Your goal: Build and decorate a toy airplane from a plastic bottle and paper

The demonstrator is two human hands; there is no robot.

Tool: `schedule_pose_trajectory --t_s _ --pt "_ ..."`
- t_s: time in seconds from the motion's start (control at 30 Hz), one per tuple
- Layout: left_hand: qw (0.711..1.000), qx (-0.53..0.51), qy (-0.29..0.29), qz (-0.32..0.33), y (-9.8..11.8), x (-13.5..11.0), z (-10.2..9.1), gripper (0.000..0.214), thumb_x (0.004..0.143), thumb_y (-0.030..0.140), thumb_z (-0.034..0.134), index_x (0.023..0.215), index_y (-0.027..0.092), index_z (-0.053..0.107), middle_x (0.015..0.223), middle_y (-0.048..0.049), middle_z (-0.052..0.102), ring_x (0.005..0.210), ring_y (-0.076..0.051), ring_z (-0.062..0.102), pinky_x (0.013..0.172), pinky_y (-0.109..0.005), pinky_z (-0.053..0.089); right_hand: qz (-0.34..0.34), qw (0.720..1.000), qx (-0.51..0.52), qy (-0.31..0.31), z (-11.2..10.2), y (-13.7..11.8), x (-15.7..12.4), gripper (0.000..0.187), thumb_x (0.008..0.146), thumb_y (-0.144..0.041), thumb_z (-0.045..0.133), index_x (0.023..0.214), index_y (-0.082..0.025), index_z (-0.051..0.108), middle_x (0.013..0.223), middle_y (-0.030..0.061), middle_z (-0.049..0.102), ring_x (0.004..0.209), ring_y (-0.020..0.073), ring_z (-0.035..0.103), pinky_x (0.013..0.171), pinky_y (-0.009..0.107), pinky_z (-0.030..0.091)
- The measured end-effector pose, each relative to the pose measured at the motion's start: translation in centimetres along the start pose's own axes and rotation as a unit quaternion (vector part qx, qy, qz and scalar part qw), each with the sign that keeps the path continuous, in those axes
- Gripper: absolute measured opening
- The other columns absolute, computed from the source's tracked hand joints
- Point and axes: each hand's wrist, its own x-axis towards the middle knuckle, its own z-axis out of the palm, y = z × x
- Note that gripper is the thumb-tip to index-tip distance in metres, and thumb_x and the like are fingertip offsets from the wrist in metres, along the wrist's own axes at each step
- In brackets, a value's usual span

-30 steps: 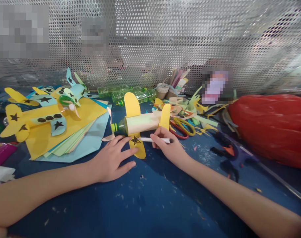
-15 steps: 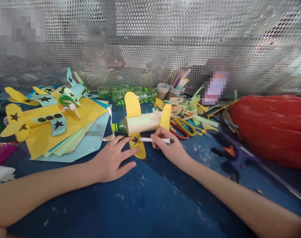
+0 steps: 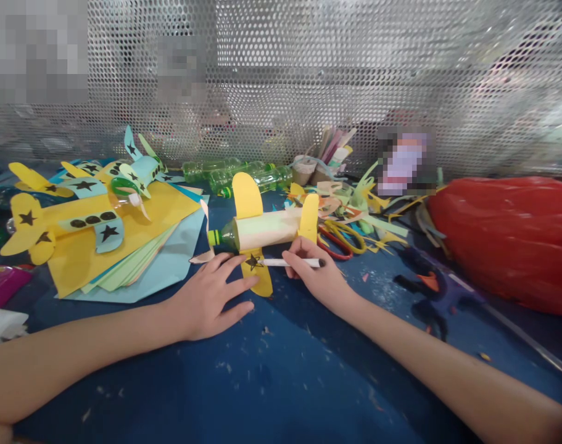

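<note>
A toy plane made from a green plastic bottle [image 3: 225,235] wrapped in pale paper [image 3: 269,229] lies on the blue table. Yellow paper wings [image 3: 248,196] stick out on both sides, and a yellow tail piece [image 3: 309,217] stands at its right end. On the near wing is a black star [image 3: 253,263], partly filled in. My right hand [image 3: 311,266] pinches a white marker [image 3: 276,263], its tip at the star. My left hand [image 3: 216,295] lies with fingers spread, its fingertips on the near wing's left edge.
Decorated bottle planes [image 3: 84,216] rest on stacked coloured paper [image 3: 137,253] at left. Behind lie green bottles [image 3: 248,176]. Scissors [image 3: 340,239] and paper scraps [image 3: 368,206] are right of the plane. Farther right are a glue gun [image 3: 440,277] and a red plastic bag [image 3: 507,240].
The marker has shifted very slightly at the star, in my right hand. My left hand and the plane look almost unmoved.
</note>
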Motion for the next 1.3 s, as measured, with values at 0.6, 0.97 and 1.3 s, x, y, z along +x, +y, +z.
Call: schedule_pose_trajectory --t_s 0.6,0.97,1.3 --pt "1.000 0.003 -0.007 -0.001 0.01 0.05 -0.05 0.043 0.098 0.046 0.038 0.131 0.023 0.054 0.142 -0.0144 0.042 0.129 -0.036 0.036 0.103 -0.059 0.038 -0.003 1.000 0.002 0.004 0.01 -0.01 0.01 0.029 0.082 -0.043 0.059 0.068 -0.023 0.042 0.051 -0.0054 0.052 0.049 0.0109 0.043 0.051 0.026 0.034" --pt "1.000 0.005 -0.004 0.007 -0.11 0.09 -0.07 0.043 0.098 0.045 0.039 0.130 0.023 0.054 0.141 -0.0146 0.042 0.129 -0.036 0.036 0.102 -0.059 0.038 -0.007 1.000 0.020 -0.008 0.00 -0.18 -0.06 0.031 0.080 -0.047 0.062 0.071 -0.023 0.045 0.053 -0.0049 0.054 0.050 0.0111 0.045 0.052 0.026 0.036" --pt "1.000 -0.008 0.008 0.005 -0.04 0.07 -0.06 0.041 0.097 0.045 0.041 0.128 0.022 0.057 0.141 -0.0139 0.044 0.129 -0.036 0.038 0.103 -0.059 0.038 -0.006 1.000 0.009 -0.023 0.03 0.03 -0.08 0.030 0.082 -0.044 0.062 0.071 -0.023 0.045 0.052 -0.0051 0.055 0.049 0.0106 0.045 0.051 0.026 0.036"
